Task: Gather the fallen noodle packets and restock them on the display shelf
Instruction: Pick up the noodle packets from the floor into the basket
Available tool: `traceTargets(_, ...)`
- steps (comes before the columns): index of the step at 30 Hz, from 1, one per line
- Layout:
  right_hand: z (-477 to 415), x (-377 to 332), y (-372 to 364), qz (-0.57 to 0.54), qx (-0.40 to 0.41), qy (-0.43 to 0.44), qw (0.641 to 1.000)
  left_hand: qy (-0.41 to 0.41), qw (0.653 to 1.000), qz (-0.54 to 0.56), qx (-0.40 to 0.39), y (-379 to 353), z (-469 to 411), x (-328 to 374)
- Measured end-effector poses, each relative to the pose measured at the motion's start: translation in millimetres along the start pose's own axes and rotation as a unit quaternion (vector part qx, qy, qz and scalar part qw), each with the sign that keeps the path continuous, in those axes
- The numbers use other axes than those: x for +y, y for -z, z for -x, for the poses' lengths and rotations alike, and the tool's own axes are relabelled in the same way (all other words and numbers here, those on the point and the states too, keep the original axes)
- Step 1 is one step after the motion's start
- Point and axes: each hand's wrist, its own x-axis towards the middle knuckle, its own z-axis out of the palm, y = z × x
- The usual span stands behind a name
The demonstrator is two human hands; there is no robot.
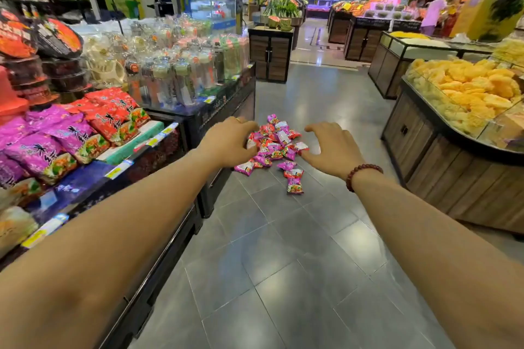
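Grey tile floor [283, 249] carries your job; the fallen noodle packets [273, 144] lie heaped on it in mid-aisle, near the foot of the dark counters on your left, with one stray packet [295, 183] apart on the near side of the heap. To your left the display shelf [170, 133] holds matching purple packets [37, 150] and red packets [113, 116] leaning toward its front edge; a bare teal stretch shows beside the red ones near that edge. Both your hands are empty and spread, fingers loosely curved; your left hand [226, 142] overlaps the heap's left edge in view, your right hand [331, 150] its right; whether either touches, I cannot tell. Expect the packets to be light, crinkly and slippery, the noodle block inside brittle; I'd scoop several from underneath or pinch the crimped end seams rather than squeeze the middles. Bold dark characters mark the shelf packets, too blurred to read surely; the yellow and blue price tags [120, 168] along the shelf's edge are illegible.
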Motion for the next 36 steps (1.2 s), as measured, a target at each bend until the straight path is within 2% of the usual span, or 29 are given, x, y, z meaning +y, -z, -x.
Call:
traceTargets(6,-63,20,-79,-0.02,-0.039,-0.044,0.998,0.033,0.998,-0.001,-0.054,-67,-54,-62)
traceTargets(18,-258,64,-219,-0.088,-0.123,-0.115,0.982,0.083,0.986,0.051,-0.139,-183,-236,-222)
traceTargets(26,-402,151,-301,-0.077,-0.156,-0.135,0.976,0.103,0.978,0.07,-0.169,-269,-384,-288)
traceTargets(36,-615,269,-387,-0.118,-0.204,-0.146,0.961,0.155,0.96,0.132,-0.191,-358,-592,-365)
